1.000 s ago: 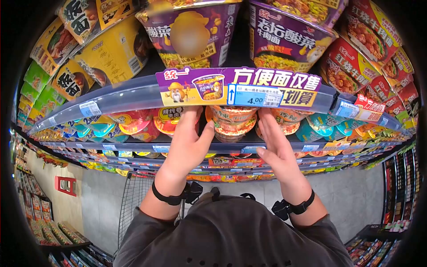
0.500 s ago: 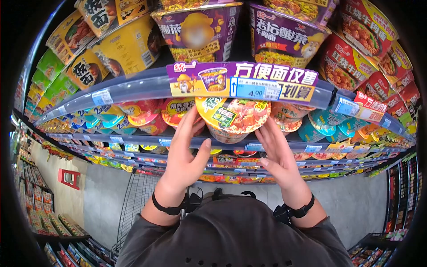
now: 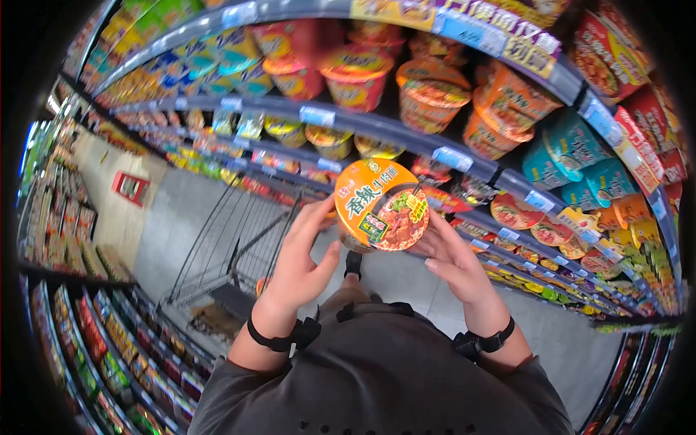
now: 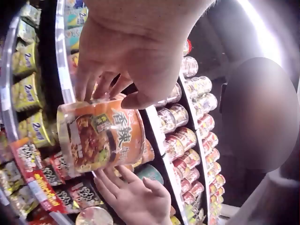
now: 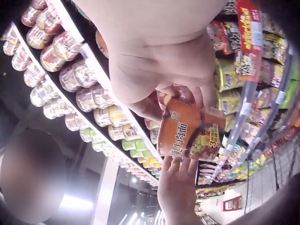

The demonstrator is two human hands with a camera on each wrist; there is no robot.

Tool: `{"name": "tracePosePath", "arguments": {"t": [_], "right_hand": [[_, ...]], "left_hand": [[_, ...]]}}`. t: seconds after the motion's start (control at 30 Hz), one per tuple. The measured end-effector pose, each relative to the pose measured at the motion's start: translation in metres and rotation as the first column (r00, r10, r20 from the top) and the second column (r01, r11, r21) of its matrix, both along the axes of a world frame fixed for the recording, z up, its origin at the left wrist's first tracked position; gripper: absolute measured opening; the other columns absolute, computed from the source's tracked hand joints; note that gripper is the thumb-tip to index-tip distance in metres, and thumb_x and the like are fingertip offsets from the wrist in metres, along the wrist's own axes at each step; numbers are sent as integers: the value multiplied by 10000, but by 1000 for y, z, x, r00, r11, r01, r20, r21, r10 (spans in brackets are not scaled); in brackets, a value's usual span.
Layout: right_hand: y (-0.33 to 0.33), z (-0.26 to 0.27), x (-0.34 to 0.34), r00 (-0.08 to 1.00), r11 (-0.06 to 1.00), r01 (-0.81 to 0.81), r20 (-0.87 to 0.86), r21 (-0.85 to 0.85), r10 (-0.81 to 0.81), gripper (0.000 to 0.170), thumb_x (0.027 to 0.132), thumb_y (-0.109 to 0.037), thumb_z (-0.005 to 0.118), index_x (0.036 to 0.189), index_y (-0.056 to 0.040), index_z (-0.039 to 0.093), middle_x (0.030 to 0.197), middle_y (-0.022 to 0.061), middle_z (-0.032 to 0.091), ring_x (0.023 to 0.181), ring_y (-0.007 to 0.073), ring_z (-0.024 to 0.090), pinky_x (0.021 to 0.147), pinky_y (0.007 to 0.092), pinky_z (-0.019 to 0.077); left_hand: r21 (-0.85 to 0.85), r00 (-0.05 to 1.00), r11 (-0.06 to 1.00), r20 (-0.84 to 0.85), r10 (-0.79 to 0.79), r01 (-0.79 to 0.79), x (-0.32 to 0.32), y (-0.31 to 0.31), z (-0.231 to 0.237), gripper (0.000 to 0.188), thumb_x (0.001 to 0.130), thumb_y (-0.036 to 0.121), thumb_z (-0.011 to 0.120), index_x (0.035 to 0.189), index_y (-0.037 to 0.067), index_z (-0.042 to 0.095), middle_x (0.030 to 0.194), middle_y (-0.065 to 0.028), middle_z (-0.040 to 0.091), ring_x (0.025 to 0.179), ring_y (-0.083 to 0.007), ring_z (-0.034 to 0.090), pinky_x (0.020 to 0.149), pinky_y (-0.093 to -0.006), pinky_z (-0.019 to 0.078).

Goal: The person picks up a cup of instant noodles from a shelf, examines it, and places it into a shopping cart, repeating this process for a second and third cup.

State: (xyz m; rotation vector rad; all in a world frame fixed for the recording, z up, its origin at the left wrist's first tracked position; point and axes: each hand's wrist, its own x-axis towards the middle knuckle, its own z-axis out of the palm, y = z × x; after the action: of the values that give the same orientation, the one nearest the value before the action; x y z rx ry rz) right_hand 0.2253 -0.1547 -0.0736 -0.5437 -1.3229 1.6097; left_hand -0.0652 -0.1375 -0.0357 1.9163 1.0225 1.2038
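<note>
An orange tub of instant noodles (image 3: 382, 205) is off the shelf, in front of the person's body, its printed lid tilted up toward the head view. The left hand (image 3: 297, 264) supports its left side with long, nearly straight fingers, the thumb standing apart. Along the other side lie the fingers of the right hand (image 3: 461, 267), extended as well. In the left wrist view the tub's lid (image 4: 105, 136) shows between both hands, the right palm (image 4: 143, 199) turned to it. The right wrist view shows the orange lid (image 5: 190, 129) with fingers at two opposite sides.
Shelves with price-tagged edges (image 3: 377, 132) curve across the front. Stacked orange tubs (image 3: 431, 94), red tubs (image 3: 355, 76) and teal tubs (image 3: 569, 148) stand on them. A wire shopping cart (image 3: 235, 239) is at the left, on grey floor (image 3: 156, 210). More shelving (image 3: 90, 355) lies behind at lower left.
Both hands have drawn the orange noodle tub out from the shelf, back toward the body. The head view has turned and dropped, bringing the cart and lower shelves further into sight.
</note>
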Motion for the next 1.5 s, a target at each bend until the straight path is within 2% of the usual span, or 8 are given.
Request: {"name": "tracePosePath", "arguments": {"t": [0.17, 0.23, 0.37, 0.57, 0.7, 1.0, 1.17, 1.5], "right_hand": [[-27, -46, -21, 972, 942, -137, 142, -308, 188, 861, 947, -103, 650, 1654, -14, 167, 1650, 177, 335, 1500, 326, 378, 1238, 489, 285], [-34, -49, -33, 904, 867, -283, 187, -410, 383, 845, 967, -132, 653, 1654, -18, 174, 1645, 170, 345, 1494, 320, 387, 1235, 486, 293], [-38, -52, -62, 794, 744, -414, 191, -524, 577, 775, 1011, -88, 613, 1663, -63, 194, 1605, 151, 416, 1473, 273, 425, 1188, 400, 361], [-45, -59, -131, 701, 667, -526, 175, -528, 691, 776, 1008, -194, 653, 1643, -21, 243, 1612, 131, 422, 1477, 283, 439, 1189, 405, 340], [-53, -60, -203, 607, 574, -593, 154, -565, 779, 776, 1012, -215, 657, 1640, -17, 247, 1605, 135, 432, 1477, 285, 441, 1189, 409, 347], [-97, -83, -365, 369, 425, -665, 224, -614, 902, 724, 999, -96, 594, 1626, 19, 252, 1579, 149, 462, 1427, 266, 488, 1163, 386, 387], [-114, -79, -433, 278, 404, -658, 294, -636, 915, 715, 982, -106, 596, 1609, 38, 284, 1575, 163, 465, 1432, 256, 472, 1187, 385, 356], [-84, -104, -494, 346, 477, -547, 333, -688, 877, 703, 994, -152, 629, 1596, 34, 316, 1550, 153, 486, 1415, 235, 488, 1181, 374, 379]], "left_hand": [[-283, 993, 954, -93, 75, -98, -45, -66, -44, 654, 897, 7, 643, 1512, -35, 425, 1329, -216, 596, 1224, -342, 617, 1023, -421, 512], [-381, 969, 909, -235, 83, -170, -59, -91, -49, 650, 909, 44, 647, 1514, -36, 424, 1297, -229, 621, 1206, -348, 635, 1006, -421, 518], [-442, 956, 867, -265, 121, -232, -90, -127, -62, 631, 916, 83, 651, 1498, -45, 443, 1257, -255, 656, 1179, -364, 655, 998, -416, 519], [-417, 938, 847, -248, 243, -329, -149, -173, -78, 577, 911, 97, 663, 1444, -55, 503, 1237, -270, 678, 1153, -375, 671, 989, -417, 525], [-445, 851, 726, -270, 450, -525, -198, -218, -82, 504, 929, 105, 654, 1394, -64, 551, 1124, -262, 724, 1091, -384, 706, 955, -421, 547], [-674, 654, 416, -133, 745, -611, -301, -334, -125, 458, 990, 117, 614, 1409, -58, 553, 1153, -215, 753, 1010, -206, 739, 889, -332, 559], [-689, 570, 406, -12, 822, -600, -338, -370, -147, 438, 993, 141, 618, 1388, -45, 578, 1092, -181, 764, 955, -183, 724, 860, -324, 559], [-758, 549, 372, 22, 836, -536, -402, -339, -199, 343, 988, 152, 614, 1275, -31, 662, 1029, -108, 762, 907, -155, 692, 828, -316, 537]]}}
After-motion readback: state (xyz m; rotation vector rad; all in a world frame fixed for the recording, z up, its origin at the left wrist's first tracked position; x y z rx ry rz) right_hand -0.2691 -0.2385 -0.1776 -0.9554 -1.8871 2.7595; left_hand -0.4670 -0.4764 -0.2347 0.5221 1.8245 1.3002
